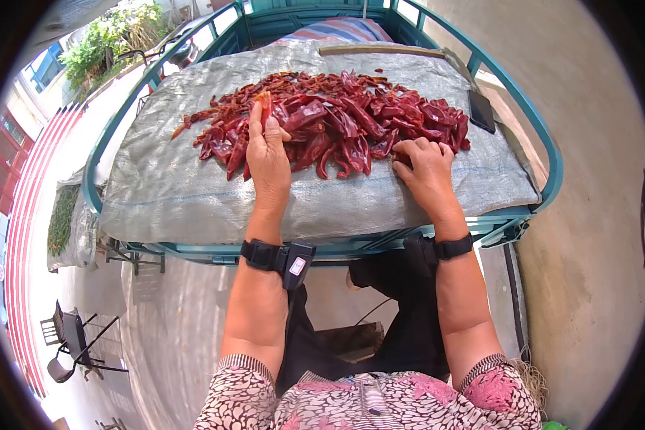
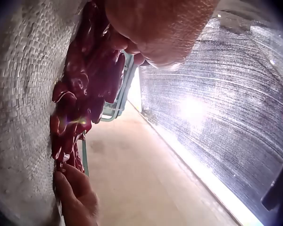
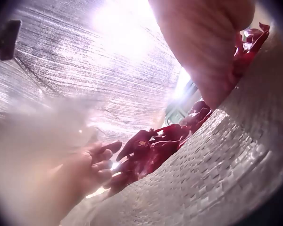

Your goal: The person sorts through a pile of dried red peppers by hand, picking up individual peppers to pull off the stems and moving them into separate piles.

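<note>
A broad heap of dried red chili peppers lies on a grey woven sheet. At the heap's left front, my left hand holds an orange-red chili pepper upright at its fingertips, partly hidden behind the fingers. My right hand is at the heap's front right edge, fingers bent down to the sheet. In the left wrist view, the thumb and forefinger of that right hand pinch at a dark red pepper at the heap's end. Other peppers lie between the hands in the right wrist view.
Teal rails of a cart bed enclose the sheet on both sides. A black phone lies right of the heap, and a wooden strip lies behind it. A sack of green produce stands off to the left, near a folding chair.
</note>
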`<state>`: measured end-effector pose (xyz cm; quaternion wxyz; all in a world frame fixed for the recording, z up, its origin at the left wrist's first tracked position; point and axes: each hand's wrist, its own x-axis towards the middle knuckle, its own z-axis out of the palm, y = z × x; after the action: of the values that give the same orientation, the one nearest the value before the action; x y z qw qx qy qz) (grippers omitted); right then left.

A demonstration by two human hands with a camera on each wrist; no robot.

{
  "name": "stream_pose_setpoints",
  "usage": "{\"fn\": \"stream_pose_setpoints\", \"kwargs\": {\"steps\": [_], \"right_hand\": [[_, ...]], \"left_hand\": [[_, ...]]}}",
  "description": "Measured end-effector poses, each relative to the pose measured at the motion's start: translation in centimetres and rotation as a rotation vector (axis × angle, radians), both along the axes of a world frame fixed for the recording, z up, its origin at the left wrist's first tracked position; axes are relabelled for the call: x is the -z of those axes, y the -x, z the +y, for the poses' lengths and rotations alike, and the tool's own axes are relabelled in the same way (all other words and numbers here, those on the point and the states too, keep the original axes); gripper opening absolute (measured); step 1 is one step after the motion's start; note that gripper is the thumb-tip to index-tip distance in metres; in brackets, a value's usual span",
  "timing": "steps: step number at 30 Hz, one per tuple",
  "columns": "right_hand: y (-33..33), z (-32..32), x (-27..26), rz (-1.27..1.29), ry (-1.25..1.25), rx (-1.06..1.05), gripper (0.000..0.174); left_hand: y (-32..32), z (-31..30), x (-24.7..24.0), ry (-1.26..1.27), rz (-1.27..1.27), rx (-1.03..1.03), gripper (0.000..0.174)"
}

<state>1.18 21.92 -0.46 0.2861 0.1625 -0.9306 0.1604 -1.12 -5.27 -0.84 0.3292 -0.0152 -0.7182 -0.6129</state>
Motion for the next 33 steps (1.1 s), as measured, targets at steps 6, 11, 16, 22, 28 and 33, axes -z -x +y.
{"fn": "stream_pose_setpoints", "kwargs": {"steps": [6,11,16,22,28,33], "right_hand": [[0.7,-1.0,-0.5,0.184,0.167,-0.044,0.024],[0.1,-2.4,-2.0,0.125,0.541,-0.093,0.024],[-0.6,-3.7,-2.4,0.101,0.657,-0.162,0.023],[0.2,-4.1,-0.7,0.038,0.884,-0.296,0.024],[-0.3,-5.9,-1.0,-0.078,1.057,-0.38,0.023],[-1.0,-7.8,-1.4,-0.185,1.12,-0.418,0.022]], "left_hand": [[1.0,-2.0,-1.4,0.283,-0.026,-0.208,0.044],[2.4,-1.2,-0.1,0.894,0.121,-0.408,0.052],[2.3,0.0,0.0,0.927,0.201,-0.395,0.035],[3.7,-2.4,0.0,0.927,0.036,-0.792,0.026],[3.5,-4.1,0.2,0.788,-0.031,-0.845,0.035],[-0.2,-1.5,-2.0,0.811,0.395,-0.228,0.047]]}}
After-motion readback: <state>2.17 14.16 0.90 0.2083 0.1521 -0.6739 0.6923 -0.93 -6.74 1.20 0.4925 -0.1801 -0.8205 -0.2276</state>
